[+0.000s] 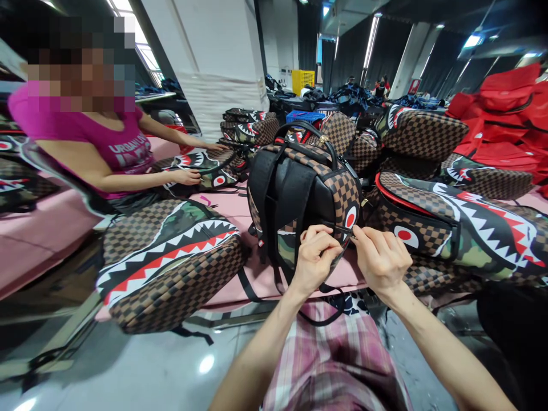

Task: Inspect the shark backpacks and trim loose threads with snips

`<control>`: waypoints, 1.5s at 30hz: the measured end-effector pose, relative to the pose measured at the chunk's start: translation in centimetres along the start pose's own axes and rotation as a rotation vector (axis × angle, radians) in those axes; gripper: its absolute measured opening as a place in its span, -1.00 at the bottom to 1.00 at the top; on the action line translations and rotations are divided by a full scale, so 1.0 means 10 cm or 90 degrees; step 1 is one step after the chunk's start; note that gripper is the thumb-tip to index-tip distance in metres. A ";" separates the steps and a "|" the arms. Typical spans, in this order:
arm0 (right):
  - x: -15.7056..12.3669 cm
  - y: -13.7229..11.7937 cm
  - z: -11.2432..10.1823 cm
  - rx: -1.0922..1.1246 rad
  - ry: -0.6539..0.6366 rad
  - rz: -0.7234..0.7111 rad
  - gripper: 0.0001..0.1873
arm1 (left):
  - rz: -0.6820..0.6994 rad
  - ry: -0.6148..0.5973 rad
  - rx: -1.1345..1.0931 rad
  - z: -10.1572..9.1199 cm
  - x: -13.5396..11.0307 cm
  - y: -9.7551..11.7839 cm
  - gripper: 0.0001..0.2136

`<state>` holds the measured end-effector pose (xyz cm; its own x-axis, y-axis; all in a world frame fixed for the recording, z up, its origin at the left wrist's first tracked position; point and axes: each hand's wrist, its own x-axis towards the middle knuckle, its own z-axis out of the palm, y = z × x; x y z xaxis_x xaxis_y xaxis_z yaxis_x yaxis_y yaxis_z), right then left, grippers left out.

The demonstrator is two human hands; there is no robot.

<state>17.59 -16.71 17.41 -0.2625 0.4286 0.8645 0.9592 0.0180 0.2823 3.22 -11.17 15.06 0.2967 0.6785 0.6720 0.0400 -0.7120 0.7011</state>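
A brown-checked backpack [345, 191] with black shoulder straps stands upright in front of me, its strap side mostly toward me. A red-and-white eye patch shows on its right side. Low against that side, my left hand [317, 257] and my right hand [381, 257] are close together, fingers pinched. Between their fingertips runs a thin, dark strip [340, 229], gripped from both sides. Whether it is a strap end or a cord I cannot make out. A black loop of strap [325, 322] hangs over the table edge near my lap.
On the pink table [226, 288], a shark-mouth backpack [171, 262] lies at left; another backpack [483, 222] lies on the right pile. A co-worker [107, 142] at left handles a similar bag [205, 165]. Red bags [509, 114] are heaped behind at right.
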 end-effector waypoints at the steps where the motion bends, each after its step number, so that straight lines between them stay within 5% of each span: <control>1: 0.00 0.00 0.00 0.002 0.000 -0.002 -0.79 | -0.001 0.002 -0.008 0.00 0.00 -0.01 -0.83; 27: 0.02 0.02 -0.01 -0.006 -0.027 -0.001 -0.79 | -0.009 -0.013 0.017 -0.03 -0.01 0.02 -0.81; 37: 0.12 -0.06 -0.11 -0.050 -0.040 0.002 -0.85 | -0.092 0.061 -0.217 -0.06 -0.03 -0.12 -0.83; 45: 0.17 -0.07 -0.14 -0.069 -0.061 -0.004 -0.85 | -0.098 0.050 -0.198 -0.05 -0.02 -0.12 -0.82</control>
<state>16.27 -17.23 19.26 -0.2523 0.5139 0.8199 0.9389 -0.0750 0.3359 2.61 -10.39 14.17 0.2344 0.7942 0.5606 -0.2177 -0.5192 0.8265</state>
